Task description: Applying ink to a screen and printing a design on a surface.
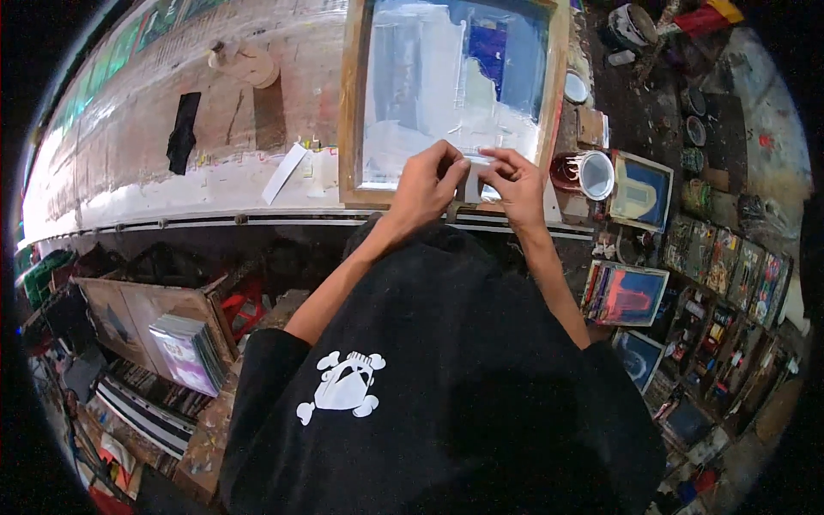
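A wooden-framed printing screen (349,129) lies on the long table, its mesh (412,86) streaked with white and pale blue, with a dark blue patch showing at the upper right. Over the near edge of the frame, my left hand (429,182) is closed, thumb and fingertips pinched together. Close to its right is my right hand (518,189), thumb and index finger also drawn into a pinch. A thin, pale line seems to run between the two sets of fingertips, but I cannot make out what it is. Below the right fingers there is a small shiny patch.
On the table's left lie a white strip (284,173), a dark cloth-like piece (182,133) and a wooden-handled tool (245,65). An ink-stained tub (596,175) stands right of the frame. Smaller framed screens (642,190) and crowded shelves (730,266) fill the right side.
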Demonstrator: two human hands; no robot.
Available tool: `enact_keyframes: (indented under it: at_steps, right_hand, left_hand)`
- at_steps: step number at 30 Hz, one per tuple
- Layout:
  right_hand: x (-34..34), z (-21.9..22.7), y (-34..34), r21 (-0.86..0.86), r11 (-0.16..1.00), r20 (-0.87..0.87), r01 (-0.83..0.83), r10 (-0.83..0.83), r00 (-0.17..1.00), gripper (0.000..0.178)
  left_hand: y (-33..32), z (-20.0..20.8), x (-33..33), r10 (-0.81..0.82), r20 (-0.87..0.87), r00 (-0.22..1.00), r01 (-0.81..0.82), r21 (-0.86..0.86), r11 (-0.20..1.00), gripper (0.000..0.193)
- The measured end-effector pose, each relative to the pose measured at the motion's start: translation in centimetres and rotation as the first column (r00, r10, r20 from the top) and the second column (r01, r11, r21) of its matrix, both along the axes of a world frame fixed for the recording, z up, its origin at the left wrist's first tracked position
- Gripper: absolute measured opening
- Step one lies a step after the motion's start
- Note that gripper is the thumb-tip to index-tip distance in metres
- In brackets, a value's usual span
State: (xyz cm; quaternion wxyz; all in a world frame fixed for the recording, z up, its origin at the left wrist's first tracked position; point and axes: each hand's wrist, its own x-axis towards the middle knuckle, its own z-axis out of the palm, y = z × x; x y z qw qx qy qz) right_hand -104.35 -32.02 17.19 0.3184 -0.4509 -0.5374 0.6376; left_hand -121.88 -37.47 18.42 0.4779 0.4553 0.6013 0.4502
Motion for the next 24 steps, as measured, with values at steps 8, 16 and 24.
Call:
enact_keyframes:
  at_steps: [8,16,24]
  right_hand:
    - [1.2,-1.1,-0.7,-0.212,0.974,0.093,0.079,-0.061,0.994,0.010]
    - [-1.8,-3.1,0.3,-0.166,0.978,0.074,0.127,-0.117,0.990,0.010]
    - [-6.5,-5.3,10.5,0.443,0.836,0.585,-0.323,0.003,0.811,0.016]
  left_hand:
    - [-0.3,-1.8,0.3,-0.065,0.079,0.995,0.068,-0.045,0.997,0.019]
    - [0.9,-4.1,-1.6,0.059,-0.022,0.998,-0.058,0.070,0.996,0.016]
    - [2.0,-10.7,-9.5,0.445,-0.259,0.857,-0.411,0.177,0.894,0.026]
